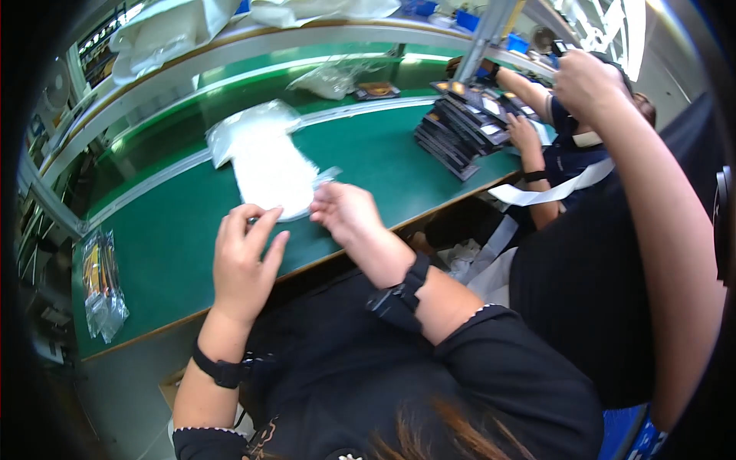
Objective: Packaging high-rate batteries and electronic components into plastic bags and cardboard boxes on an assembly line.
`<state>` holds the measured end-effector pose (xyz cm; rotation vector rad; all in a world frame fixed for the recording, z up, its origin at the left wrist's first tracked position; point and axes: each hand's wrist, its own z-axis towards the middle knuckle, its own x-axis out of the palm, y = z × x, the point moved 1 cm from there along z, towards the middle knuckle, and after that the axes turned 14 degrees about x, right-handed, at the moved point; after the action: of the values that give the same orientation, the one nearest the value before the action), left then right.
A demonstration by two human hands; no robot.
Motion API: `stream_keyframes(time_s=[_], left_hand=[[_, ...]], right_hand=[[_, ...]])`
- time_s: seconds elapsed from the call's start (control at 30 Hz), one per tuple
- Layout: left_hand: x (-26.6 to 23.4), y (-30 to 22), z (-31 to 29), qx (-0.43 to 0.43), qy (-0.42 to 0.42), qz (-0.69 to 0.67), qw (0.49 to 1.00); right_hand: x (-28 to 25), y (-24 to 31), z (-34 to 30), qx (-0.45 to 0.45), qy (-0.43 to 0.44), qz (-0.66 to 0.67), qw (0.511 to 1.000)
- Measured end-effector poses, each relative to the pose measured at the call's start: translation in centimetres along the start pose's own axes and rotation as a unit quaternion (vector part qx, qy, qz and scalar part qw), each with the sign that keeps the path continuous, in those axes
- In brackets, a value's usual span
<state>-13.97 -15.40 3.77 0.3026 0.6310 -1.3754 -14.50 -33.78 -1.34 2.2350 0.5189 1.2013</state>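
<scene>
On the green bench lies a stack of white plastic bags (264, 165), glaring bright, with crinkled clear plastic at its far end. My left hand (249, 253) is at its near edge, fingers bent and thumb apart, fingertips touching or just above the bags. At the near right corner is my right hand (349, 213), its fingers curled together beside a crumpled bit of clear film (328, 176). Whatever those fingers pinch is too blurred to name.
A clear packet of coloured cables (102, 284) lies at the bench's left end. Stacked dark flat boxes (460, 126) stand at the right, where another person's hand (525, 138) rests. Another person's raised arm (644, 153) is close on my right. A shelf (307, 34) spans the back.
</scene>
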Motion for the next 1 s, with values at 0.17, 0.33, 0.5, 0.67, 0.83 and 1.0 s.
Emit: stream_keyframes(time_s=[0.17,0.33,0.5,0.67,0.83,1.0], left_hand=[[-1.9,0.6,0.1,-0.003,0.014,-0.009,1.000],[-2.7,1.3,0.1,-0.038,0.010,-0.057,0.998],[-3.0,3.8,-0.1,-0.121,-0.004,-0.086,0.989],[-3.0,8.7,-0.8,-0.314,-0.074,-0.207,0.924],[-3.6,12.5,-1.6,-0.405,-0.179,-0.249,0.861],[-4.1,15.6,-1.5,-0.420,-0.200,-0.250,0.849]], right_hand=[[2.9,-1.1,-1.9,0.037,0.071,-0.104,0.991],[4.1,-1.2,-2.3,0.055,0.088,-0.138,0.985],[5.1,-0.1,-1.6,0.044,0.132,-0.185,0.973],[5.1,1.1,-0.7,-0.010,0.106,-0.238,0.965],[3.4,4.3,1.6,-0.020,0.061,-0.169,0.983],[2.4,8.4,4.9,-0.043,0.003,-0.163,0.986]])
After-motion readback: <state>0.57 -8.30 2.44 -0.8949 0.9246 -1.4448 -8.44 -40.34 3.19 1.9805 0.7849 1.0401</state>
